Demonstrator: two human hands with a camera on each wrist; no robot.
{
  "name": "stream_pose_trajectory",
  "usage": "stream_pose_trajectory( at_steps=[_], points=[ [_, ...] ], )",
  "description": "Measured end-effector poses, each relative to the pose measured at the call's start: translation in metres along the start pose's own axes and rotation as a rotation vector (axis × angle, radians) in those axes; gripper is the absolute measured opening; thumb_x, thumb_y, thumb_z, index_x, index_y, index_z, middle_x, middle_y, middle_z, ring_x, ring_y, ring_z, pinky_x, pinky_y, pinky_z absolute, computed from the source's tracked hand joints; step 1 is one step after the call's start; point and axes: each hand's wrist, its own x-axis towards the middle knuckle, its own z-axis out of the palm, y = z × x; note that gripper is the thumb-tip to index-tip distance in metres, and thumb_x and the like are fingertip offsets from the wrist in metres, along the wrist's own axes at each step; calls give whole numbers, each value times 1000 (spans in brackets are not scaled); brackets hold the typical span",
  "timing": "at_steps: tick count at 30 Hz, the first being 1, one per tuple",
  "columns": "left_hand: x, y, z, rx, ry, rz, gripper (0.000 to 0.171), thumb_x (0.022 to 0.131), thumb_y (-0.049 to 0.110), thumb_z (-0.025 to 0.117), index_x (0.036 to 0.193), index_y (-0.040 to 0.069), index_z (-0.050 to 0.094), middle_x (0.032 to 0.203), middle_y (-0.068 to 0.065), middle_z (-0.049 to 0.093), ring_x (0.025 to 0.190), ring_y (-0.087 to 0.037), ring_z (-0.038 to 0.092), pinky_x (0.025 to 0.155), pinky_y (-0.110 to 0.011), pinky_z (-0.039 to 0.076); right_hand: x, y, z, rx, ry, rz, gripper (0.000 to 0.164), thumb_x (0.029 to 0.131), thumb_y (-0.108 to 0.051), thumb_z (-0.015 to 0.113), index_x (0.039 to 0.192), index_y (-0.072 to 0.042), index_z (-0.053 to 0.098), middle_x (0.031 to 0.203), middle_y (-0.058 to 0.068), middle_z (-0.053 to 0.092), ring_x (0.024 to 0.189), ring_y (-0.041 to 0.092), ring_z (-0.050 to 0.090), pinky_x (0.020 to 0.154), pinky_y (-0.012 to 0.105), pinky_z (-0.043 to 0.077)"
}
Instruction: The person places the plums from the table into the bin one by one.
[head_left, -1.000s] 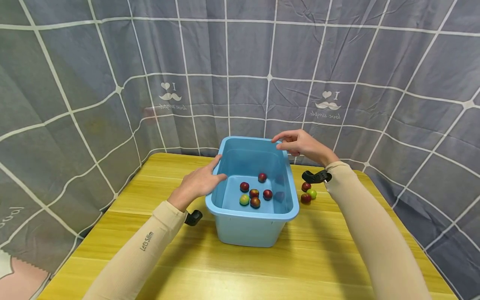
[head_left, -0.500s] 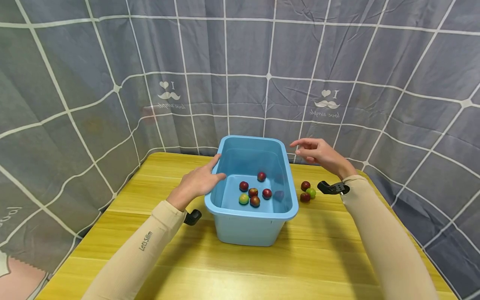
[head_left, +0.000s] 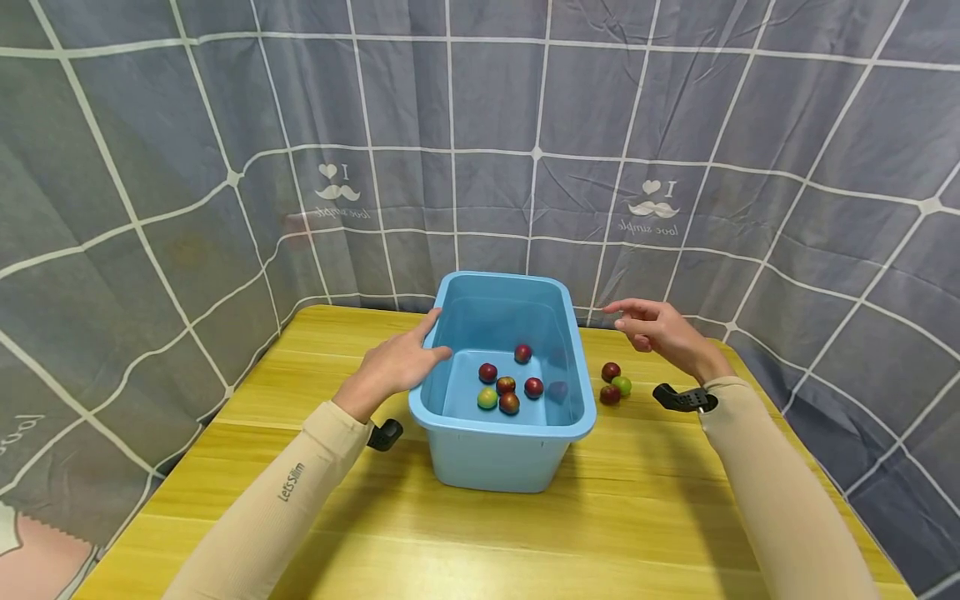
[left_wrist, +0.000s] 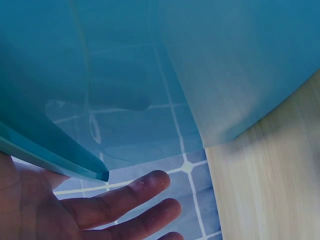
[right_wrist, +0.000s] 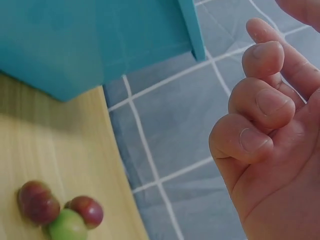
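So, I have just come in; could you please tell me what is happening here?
A person rests the left hand on the rim of a blue tub, which stands on a wooden table. Six small round fruits, mostly red, lie inside it. The right hand is in the air to the right of the tub, with nothing visible in it. Below it, on the table, lie a green fruit and some red ones.

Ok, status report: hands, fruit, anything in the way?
Left hand resting on blue tub; right hand raised, holding nothing. Fruit in tub, loose fruit right of it. Nothing seen between right hand and loose fruit.
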Motion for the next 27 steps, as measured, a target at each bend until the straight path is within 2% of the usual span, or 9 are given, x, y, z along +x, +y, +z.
stream_pose_trajectory(
  at_steps=[3, 16, 27],
  points=[
    [0, 0, 0, -3, -2, -2, 77, 98, 54, 45, 163, 37, 6, 163, -11, 34, 136, -41, 49, 90, -55, 50, -6, 10, -2, 25, 0, 5, 26, 103, -15, 56, 128, -13, 63, 67, 4, 37, 58, 25, 30, 63, 41, 28],
    [0, 0, 0, 2, -1, -8, 77, 98, 54, 44, 163, 37, 5, 163, -11, 35, 135, -41, 51, 87, -54, 51, -23, 47, -7, 86, 64, 55, 25, 104, -16, 56, 128, -14, 62, 69, 2, 36, 59, 24, 29, 63, 42, 25],
    [-1, 1, 0, 4, -4, -8, 77, 98, 54, 44, 163, 36, 5, 163, -11, 35, 136, -42, 50, 86, -53, 52, -32, 79, -9, 145, 95, 59, 27, 104, -14, 54, 131, -12, 59, 67, 1, 36, 58, 22, 26, 63, 42, 21]
  ],
)
